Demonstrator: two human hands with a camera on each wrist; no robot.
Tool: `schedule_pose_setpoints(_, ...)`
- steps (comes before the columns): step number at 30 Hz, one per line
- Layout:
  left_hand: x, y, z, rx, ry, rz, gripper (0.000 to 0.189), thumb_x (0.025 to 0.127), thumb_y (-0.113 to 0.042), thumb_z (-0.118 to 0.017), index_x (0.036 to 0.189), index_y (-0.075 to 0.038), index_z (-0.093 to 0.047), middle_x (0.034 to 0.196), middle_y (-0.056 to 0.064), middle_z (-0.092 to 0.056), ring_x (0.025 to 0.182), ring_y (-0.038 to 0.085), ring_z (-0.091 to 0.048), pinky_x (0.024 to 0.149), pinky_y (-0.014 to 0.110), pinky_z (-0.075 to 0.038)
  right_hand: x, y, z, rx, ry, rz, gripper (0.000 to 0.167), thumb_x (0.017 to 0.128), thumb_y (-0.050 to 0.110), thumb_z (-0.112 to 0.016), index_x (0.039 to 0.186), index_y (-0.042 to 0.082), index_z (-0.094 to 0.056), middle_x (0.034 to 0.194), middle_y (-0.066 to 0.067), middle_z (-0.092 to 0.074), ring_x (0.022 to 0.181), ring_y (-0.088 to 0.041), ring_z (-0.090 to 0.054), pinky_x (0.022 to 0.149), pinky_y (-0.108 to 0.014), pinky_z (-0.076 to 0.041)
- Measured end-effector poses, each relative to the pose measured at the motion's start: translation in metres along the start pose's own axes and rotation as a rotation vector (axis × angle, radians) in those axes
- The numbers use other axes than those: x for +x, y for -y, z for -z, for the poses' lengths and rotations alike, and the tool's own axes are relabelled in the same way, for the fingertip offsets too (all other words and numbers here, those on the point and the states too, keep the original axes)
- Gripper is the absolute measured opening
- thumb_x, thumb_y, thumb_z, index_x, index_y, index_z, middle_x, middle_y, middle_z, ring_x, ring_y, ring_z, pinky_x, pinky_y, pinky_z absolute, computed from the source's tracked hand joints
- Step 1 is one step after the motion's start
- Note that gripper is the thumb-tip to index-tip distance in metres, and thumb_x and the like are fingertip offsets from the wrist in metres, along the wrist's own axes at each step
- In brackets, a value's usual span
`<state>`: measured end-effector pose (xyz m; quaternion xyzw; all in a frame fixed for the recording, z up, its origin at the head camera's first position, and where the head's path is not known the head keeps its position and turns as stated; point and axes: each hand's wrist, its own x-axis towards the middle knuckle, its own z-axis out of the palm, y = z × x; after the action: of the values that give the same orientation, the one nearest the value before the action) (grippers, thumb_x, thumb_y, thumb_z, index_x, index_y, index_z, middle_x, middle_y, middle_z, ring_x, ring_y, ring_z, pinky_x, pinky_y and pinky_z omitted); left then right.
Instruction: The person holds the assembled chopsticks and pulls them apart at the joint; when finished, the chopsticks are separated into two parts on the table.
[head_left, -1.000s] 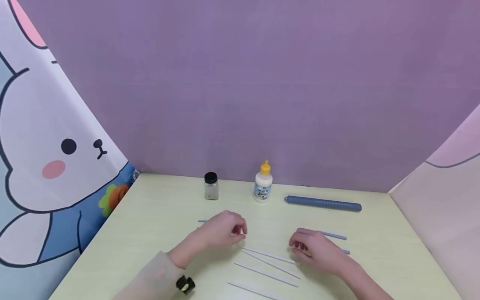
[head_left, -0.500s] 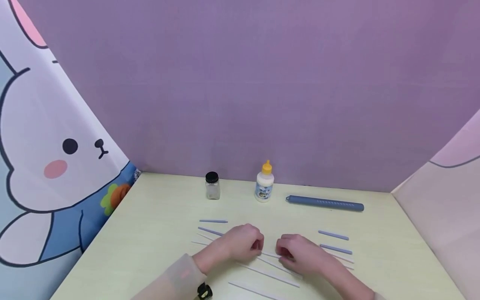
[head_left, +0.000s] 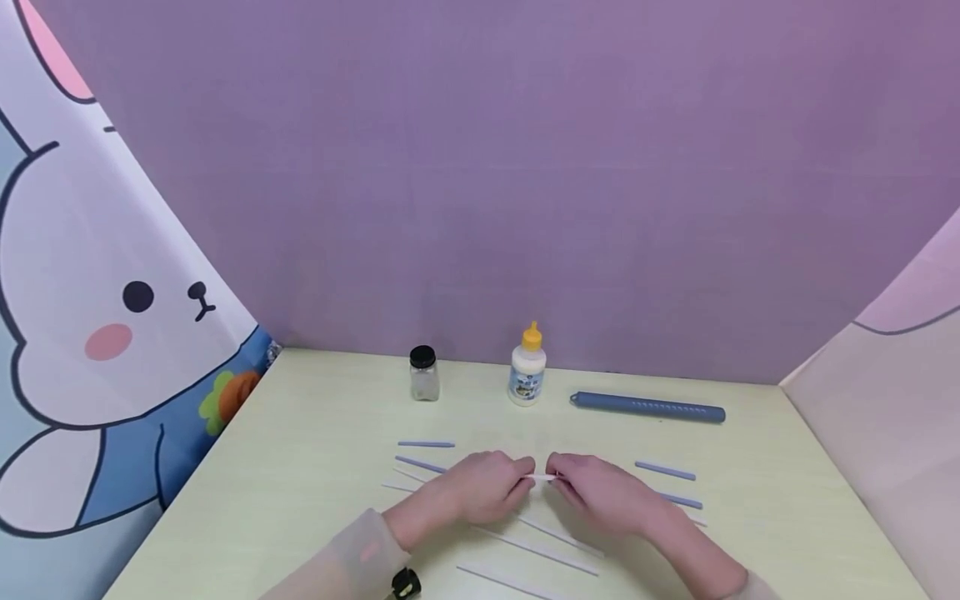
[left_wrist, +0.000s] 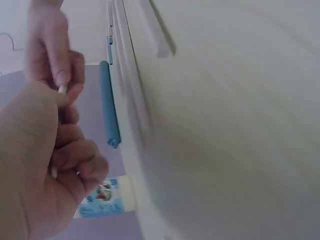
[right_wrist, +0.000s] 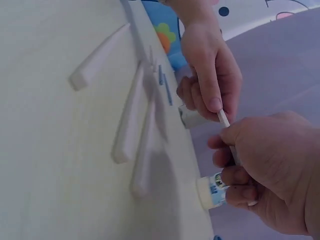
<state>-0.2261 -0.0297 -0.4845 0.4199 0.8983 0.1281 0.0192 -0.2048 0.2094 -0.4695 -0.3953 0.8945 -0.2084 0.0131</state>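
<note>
A slim white stick (head_left: pixel 541 477) is held between both hands, lifted off the table. My left hand (head_left: pixel 491 487) grips one end with thumb and fingers, and my right hand (head_left: pixel 603 496) grips the other. Only a short middle stretch of the stick (right_wrist: pixel 223 118) shows between the thumbs; the fingers hide much of the rest. Below the hands lie more white sticks, one angled close under them (head_left: pixel 561 536) and another nearer the front (head_left: pixel 502 581). In the right wrist view their ends look square-cut.
Short blue sticks lie at left (head_left: pixel 426 444) and right (head_left: pixel 665 471), with thin white ones beside them. Farther back stand a black-lidded jar (head_left: pixel 424 382) and a yellow-capped glue bottle (head_left: pixel 527 375). A blue-grey tube (head_left: pixel 648 407) lies at the back right, before the purple backdrop (head_left: pixel 525 183).
My hands came together over the white sticks and picked one up. They then rose slightly from the table, now holding it by both ends.
</note>
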Motion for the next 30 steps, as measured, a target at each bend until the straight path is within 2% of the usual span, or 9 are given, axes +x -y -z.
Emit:
schedule_pose_setpoints(4, -0.003, -0.004, 0.004, 0.109, -0.053, 0.023, 0.034, 0.113, -0.034, -0.047, 0.082, -0.02, -0.053, 0.058, -0.009, -0.039, 0.052, 0.007, -0.043, 0.051, 0.027, -0.038, 0.004, 0.004, 0.008, -0.053, -0.016, 0.04, 0.021, 0.109, 0.018, -0.059, 0.089, 0.021, -0.056, 0.074, 0.017, -0.044, 0.067, 0.003, -0.043, 0.065, -0.018, -0.042)
schedule_pose_setpoints(8, -0.006, -0.006, 0.009, 0.148, -0.092, -0.005, 0.04, 0.113, -0.035, -0.047, 0.076, -0.02, -0.051, 0.057, -0.011, -0.035, 0.05, 0.006, -0.039, 0.05, 0.025, -0.035, 0.005, 0.008, 0.014, -0.047, -0.007, 0.059, 0.027, 0.111, 0.021, -0.056, 0.085, 0.024, -0.052, 0.07, 0.019, -0.037, 0.062, 0.005, -0.037, 0.06, -0.017, -0.038)
schedule_pose_setpoints(13, -0.009, -0.007, 0.018, 0.137, -0.103, -0.048, 0.041, 0.113, -0.033, -0.048, 0.074, -0.019, -0.051, 0.057, -0.011, -0.032, 0.05, 0.005, -0.037, 0.051, 0.022, -0.033, 0.007, 0.009, 0.02, -0.031, 0.01, 0.108, 0.026, 0.112, 0.021, -0.054, 0.086, 0.021, -0.051, 0.067, 0.018, -0.025, 0.06, 0.005, -0.03, 0.058, -0.016, -0.034)
schedule_pose_setpoints(19, -0.014, -0.005, 0.027, 0.151, -0.089, -0.058, 0.04, 0.113, -0.033, -0.049, 0.075, -0.019, -0.051, 0.057, -0.011, -0.032, 0.05, 0.005, -0.038, 0.051, 0.024, -0.036, 0.011, 0.011, 0.025, -0.029, 0.005, 0.162, 0.023, 0.111, 0.016, -0.055, 0.089, 0.018, -0.051, 0.069, 0.018, -0.023, 0.061, 0.007, -0.028, 0.057, -0.013, -0.03)
schedule_pose_setpoints(25, -0.015, -0.006, 0.031, 0.155, -0.107, -0.096, 0.04, 0.114, -0.033, -0.048, 0.076, -0.018, -0.051, 0.057, -0.011, -0.03, 0.049, 0.005, -0.034, 0.049, 0.022, -0.031, 0.008, 0.014, 0.032, -0.05, 0.003, 0.18, 0.022, 0.111, 0.016, -0.056, 0.09, 0.019, -0.05, 0.069, 0.018, -0.022, 0.061, 0.007, -0.026, 0.055, -0.013, -0.027)
schedule_pose_setpoints(30, -0.014, -0.007, 0.035, 0.171, -0.127, -0.062, 0.042, 0.114, -0.035, -0.047, 0.076, -0.019, -0.049, 0.057, -0.01, -0.029, 0.049, 0.006, -0.033, 0.048, 0.023, -0.031, 0.009, 0.015, 0.034, -0.061, -0.033, 0.171, 0.02, 0.109, 0.014, -0.06, 0.091, 0.019, -0.052, 0.069, 0.018, -0.021, 0.061, 0.007, -0.027, 0.057, -0.012, -0.028)
